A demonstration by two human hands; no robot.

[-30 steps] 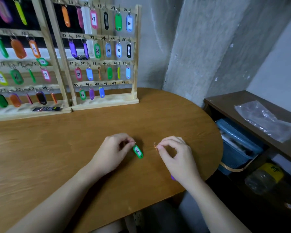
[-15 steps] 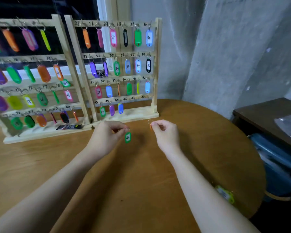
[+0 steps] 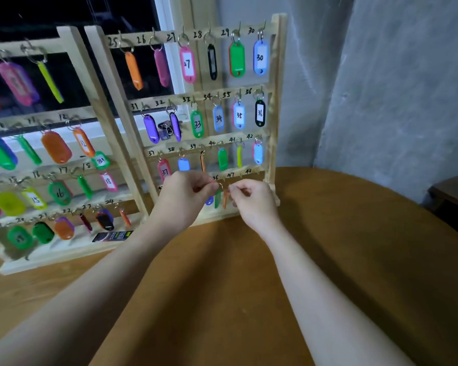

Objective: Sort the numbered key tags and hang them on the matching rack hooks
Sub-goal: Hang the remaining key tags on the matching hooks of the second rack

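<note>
Both hands up at the bottom row of the right-hand rack (image 3: 274, 101), fingers nearly meeting.

Left hand (image 3: 181, 196): fingers curled in tight, thumb + index tips pinching the metal ring (image 3: 219, 185) of a green tag (image 3: 217, 198). Tag hangs edge-on just below those fingertips, so number unreadable. Ring sits right under the "46" marking, close to the hook there; can't tell if hooked on or not, too small/blurry.

Right hand (image 3: 251, 199): also curled, narrow pinch, tips pointing left toward the other hand. Orange tag (image 3: 225, 199) dangles just below/left of those tips, right beside the green one, prob touching it. Looks held by its ring but the ring itself is hidden behind the fingers.

Just left of the green tag, peeking out under the left fingers: bit of a blue tag (image 3: 209, 201) on the same row. Above the knuckles: row 37–42 w/ pink 37 (image 3: 164, 170), a blue, thin orange, green, yellow, light blue. Higher up: 33 green (image 3: 197, 124), 36 black (image 3: 260, 113), 30 blue (image 3: 260, 58).

Second rack (image 3: 74, 38) well off to the left of the left wrist, packed w/ tags. Small dark packet (image 3: 113, 235) lies on its base. Both racks stand on a brown wooden table (image 3: 354, 260), forearms stretched over it. Grey concrete wall (image 3: 394, 88) off to the right of the right hand.
</note>
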